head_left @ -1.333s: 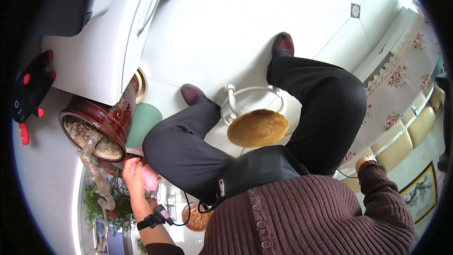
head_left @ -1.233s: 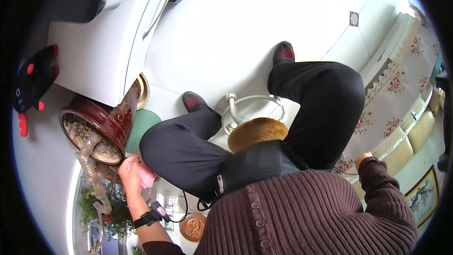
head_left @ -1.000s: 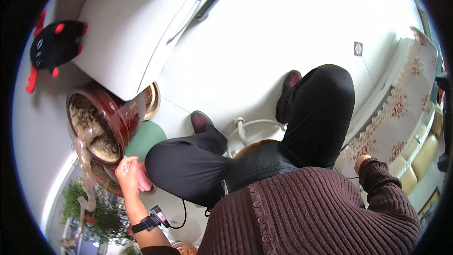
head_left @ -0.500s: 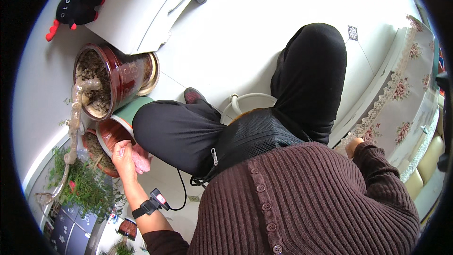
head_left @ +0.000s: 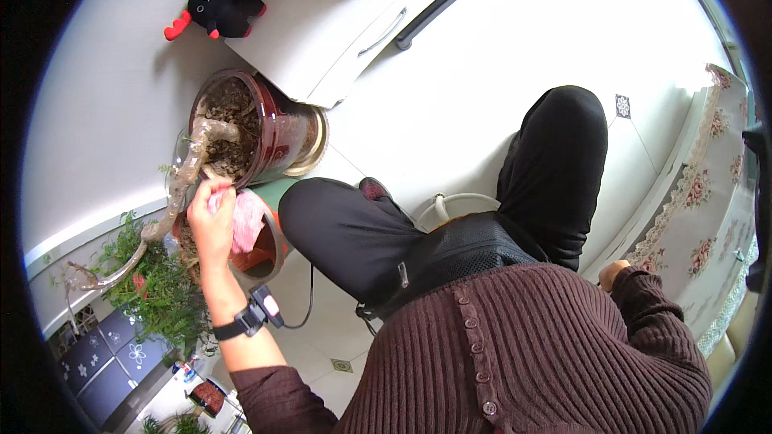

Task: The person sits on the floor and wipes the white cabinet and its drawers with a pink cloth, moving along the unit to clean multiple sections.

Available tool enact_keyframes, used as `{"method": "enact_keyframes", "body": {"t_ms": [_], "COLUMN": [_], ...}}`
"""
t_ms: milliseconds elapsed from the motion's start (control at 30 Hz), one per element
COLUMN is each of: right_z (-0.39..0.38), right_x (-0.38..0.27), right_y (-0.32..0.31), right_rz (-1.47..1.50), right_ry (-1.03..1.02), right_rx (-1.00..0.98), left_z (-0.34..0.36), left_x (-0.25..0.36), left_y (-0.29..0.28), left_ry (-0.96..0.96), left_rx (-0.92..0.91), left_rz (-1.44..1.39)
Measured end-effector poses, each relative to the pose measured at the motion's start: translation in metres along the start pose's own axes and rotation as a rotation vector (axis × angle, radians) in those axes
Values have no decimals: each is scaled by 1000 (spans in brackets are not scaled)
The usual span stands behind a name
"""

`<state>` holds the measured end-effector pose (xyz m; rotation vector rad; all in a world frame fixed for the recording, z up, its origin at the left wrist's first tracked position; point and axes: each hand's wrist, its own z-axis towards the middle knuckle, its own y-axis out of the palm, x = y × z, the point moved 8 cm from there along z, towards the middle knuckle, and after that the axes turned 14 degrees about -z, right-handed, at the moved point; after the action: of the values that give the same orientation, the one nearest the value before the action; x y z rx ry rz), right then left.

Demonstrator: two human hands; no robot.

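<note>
White tiled floor (head_left: pixel 474 48) fills most of the upper view. Table with floral cloth (head_left: pixel 679 213) on the right. White cabinet (head_left: pixel 322 24), upper left. Dark red glazed pot (head_left: pixel 279 133) beside cabinet, tipped-looking in fisheye, soil inside, pale bent trunk (head_left: pixel 190 165) coming out. Leafy green plant (head_left: pixel 149 289) below it. Green pot (head_left: pixel 275 190), orange-red inside, by person's left knee. Black plush toy (head_left: pixel 225 8), red antlers, near cabinet corner. Left hand (head_left: pixel 211 221) grips pink cloth (head_left: pixel 248 221) near both pots; contact unclear. Right hand (head_left: pixel 616 275), fingers curled, near table edge; can't tell if holding anything.
</note>
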<state>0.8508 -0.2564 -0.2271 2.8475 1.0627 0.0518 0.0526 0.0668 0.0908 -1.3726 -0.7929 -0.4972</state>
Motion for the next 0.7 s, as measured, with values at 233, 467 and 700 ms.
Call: {"method": "enact_keyframes", "body": {"t_ms": [233, 467, 700], "right_z": [29, 16, 12], "right_x": [-46, -88, -91], "right_y": [69, 85, 82], "right_rz": [158, 300, 232], "right_ry": [-56, 2, -89], "right_rx": [-53, -11, -40], "left_z": [70, 124, 117], "left_x": [49, 109, 107], "left_y": [96, 165, 173], "left_ry": [148, 258, 233], "left_rx": [-347, -361, -395], "left_rz": [19, 55, 16]}}
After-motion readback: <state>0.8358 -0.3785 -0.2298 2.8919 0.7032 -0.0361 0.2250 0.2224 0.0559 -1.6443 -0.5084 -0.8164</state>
